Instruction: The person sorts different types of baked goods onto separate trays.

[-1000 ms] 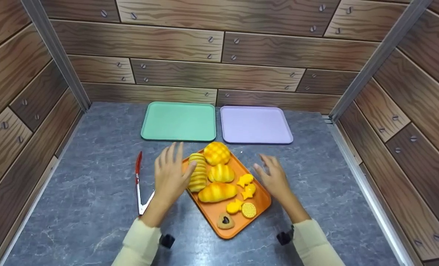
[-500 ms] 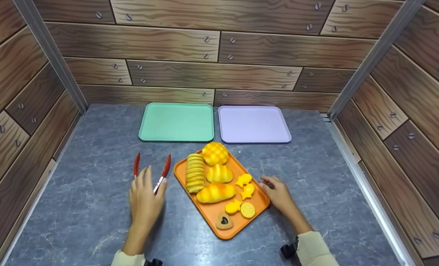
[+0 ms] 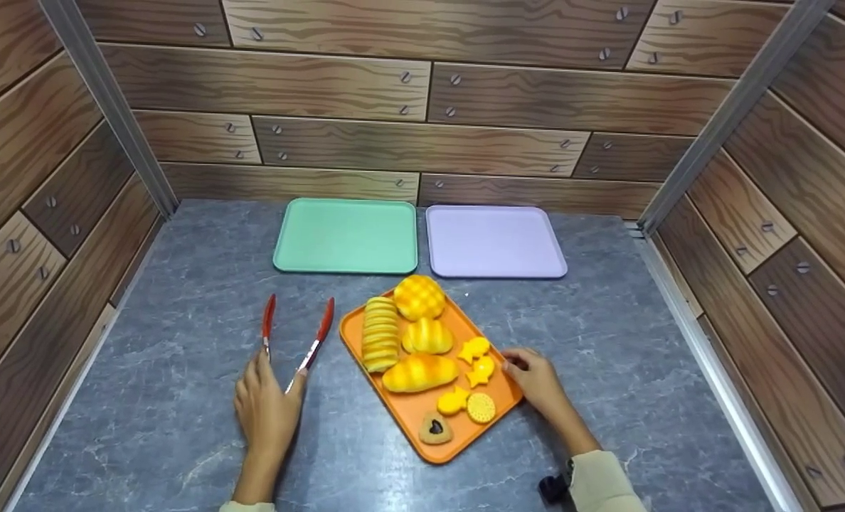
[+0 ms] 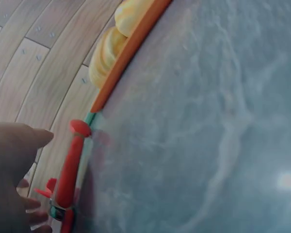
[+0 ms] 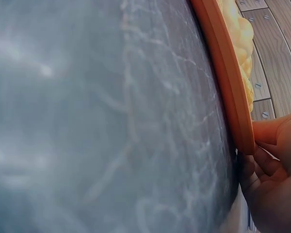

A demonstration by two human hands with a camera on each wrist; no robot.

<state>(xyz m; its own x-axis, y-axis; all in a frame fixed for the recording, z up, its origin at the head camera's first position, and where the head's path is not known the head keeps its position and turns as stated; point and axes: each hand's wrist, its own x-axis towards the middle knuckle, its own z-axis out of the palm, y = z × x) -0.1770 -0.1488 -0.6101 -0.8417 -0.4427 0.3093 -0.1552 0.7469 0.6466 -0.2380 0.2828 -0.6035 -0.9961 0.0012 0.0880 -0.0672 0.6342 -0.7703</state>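
Observation:
A pair of tongs point(image 3: 325, 321) with red ends lies spread on the table. My left hand point(image 3: 267, 409) is over its lower part, fingers by the left arm and thumb beside the right one. In the left wrist view, thumb and fingers stand apart near the tongs point(image 4: 69, 172); contact is unclear. My right hand point(image 3: 542, 385) pinches the right corner of an orange tray point(image 3: 410, 412), thumb at the rim and fingers curled below, as the right wrist view shows. On it lie a ridged long bread point(image 3: 380, 334), a round bun point(image 3: 419, 297), two rolls point(image 3: 420, 372) and several small biscuits point(image 3: 481, 408).
A green tray point(image 3: 346, 236) and a lilac tray point(image 3: 497, 242) lie side by side at the back of the grey table point(image 3: 181, 384). Wood-patterned walls point(image 3: 351, 85) enclose the back and both sides.
My left hand has moved from over the orange tray's left edge down and left to the tongs. My right hand has lowered onto the tray's right corner and taken hold.

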